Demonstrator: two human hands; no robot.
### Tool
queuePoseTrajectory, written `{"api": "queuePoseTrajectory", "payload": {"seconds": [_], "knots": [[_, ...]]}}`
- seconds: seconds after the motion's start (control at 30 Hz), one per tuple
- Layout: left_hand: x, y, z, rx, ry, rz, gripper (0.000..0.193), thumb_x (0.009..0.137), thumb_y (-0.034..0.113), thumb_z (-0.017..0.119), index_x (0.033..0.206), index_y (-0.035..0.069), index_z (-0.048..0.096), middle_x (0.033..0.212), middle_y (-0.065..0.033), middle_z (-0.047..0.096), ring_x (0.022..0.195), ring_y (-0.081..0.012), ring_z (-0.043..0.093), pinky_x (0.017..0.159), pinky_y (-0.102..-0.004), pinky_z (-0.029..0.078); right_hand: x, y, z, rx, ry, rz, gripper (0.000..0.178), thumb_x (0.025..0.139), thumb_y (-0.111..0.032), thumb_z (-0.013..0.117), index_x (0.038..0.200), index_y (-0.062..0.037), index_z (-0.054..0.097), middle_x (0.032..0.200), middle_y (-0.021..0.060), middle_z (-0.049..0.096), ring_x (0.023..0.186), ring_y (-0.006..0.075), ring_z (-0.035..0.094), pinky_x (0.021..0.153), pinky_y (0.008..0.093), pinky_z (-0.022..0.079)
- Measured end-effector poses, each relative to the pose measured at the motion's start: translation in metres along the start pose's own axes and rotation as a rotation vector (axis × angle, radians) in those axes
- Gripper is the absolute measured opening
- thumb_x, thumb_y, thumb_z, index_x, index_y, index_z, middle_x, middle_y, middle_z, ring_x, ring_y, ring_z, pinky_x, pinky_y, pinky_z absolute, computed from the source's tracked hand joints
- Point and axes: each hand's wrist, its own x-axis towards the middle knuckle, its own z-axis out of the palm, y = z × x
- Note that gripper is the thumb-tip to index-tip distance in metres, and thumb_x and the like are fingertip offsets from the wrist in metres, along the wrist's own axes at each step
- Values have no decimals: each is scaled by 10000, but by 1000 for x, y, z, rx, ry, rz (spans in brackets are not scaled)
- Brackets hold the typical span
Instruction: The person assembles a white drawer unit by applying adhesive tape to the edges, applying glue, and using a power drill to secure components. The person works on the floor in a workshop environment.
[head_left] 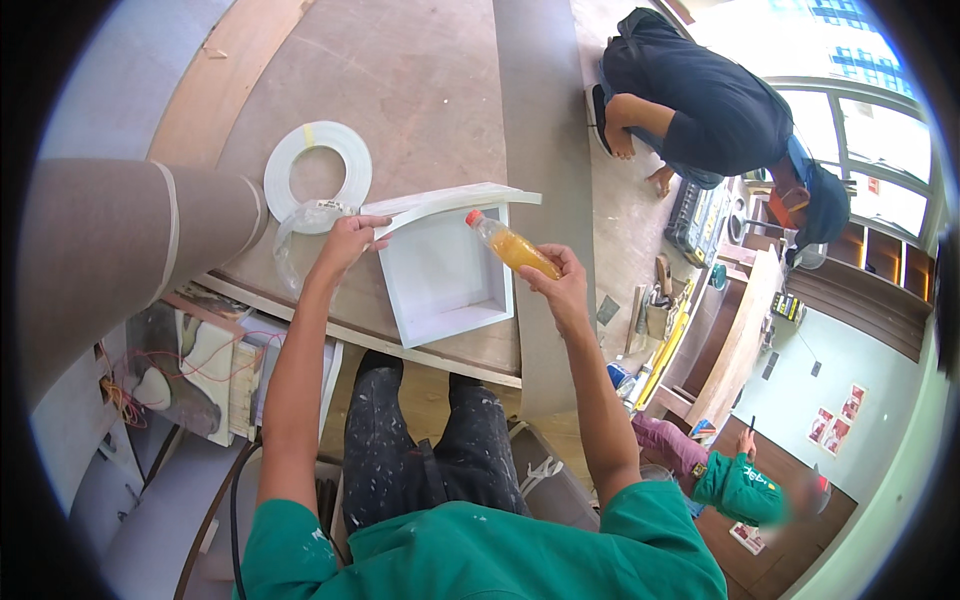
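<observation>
My right hand grips a small clear bottle of orange liquid with a red cap, tilted cap-first over a shallow white box that rests on a brown board. My left hand pinches the end of a white edge strip that runs along the box's far top edge. Just beyond my left hand lies a roll of white edge tape beside a clear plastic bag.
A person in dark blue crouches at the upper right near a tool case. Another person in a green top is at the lower right. A grey rounded panel fills the left. Tools and yellow items lie on the floor at right.
</observation>
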Motion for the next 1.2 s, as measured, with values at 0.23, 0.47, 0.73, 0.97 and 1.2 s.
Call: {"api": "queuePoseTrajectory", "payload": {"seconds": [0.23, 0.47, 0.73, 0.97, 1.2], "knots": [[11, -14, 0, -18, -64, -50, 343, 923, 18, 509, 1221, -107, 624, 1195, -160, 657, 1008, -219, 683, 892, -292, 578, 1, -11, 14, -185, 236, -238, 432, 796, -96, 819, 1149, 34, 605, 965, 75, 672, 855, 131, 650, 751, 268, 532], [23, -17, 7, 15, -62, -45, 338, 939, 48, 525, 1219, -116, 620, 1199, -164, 653, 1008, -221, 684, 902, -300, 581, 17, -29, 39, -116, 327, -215, 444, 776, -90, 817, 1147, 28, 603, 967, 77, 672, 869, 131, 653, 769, 270, 529], [25, -8, 9, 34, -80, -13, 344, 920, 25, 506, 1208, -117, 628, 1187, -162, 659, 995, -214, 689, 913, -299, 576, 37, -7, 24, 259, 308, -149, 390, 828, -101, 773, 1165, 3, 607, 1042, 93, 672, 915, 155, 651, 774, 290, 527], [-22, -43, 20, 79, -230, -188, 351, 886, -7, 478, 1176, -113, 644, 1135, -153, 674, 1013, -187, 689, 925, -293, 563, -11, 41, -27, 1174, 230, -61, 304, 893, -197, 716, 1146, -59, 620, 1146, 76, 649, 1049, 194, 616, 887, 351, 484], [-95, -169, 82, 24, -285, -393, 352, 883, -8, 485, 1186, -98, 642, 1101, -138, 668, 949, -190, 690, 890, -282, 575, -99, 86, -84, 1427, 301, -87, 264, 942, -305, 674, 1113, -108, 633, 1185, 53, 638, 1127, 243, 594, 1012, 455, 444]]}}
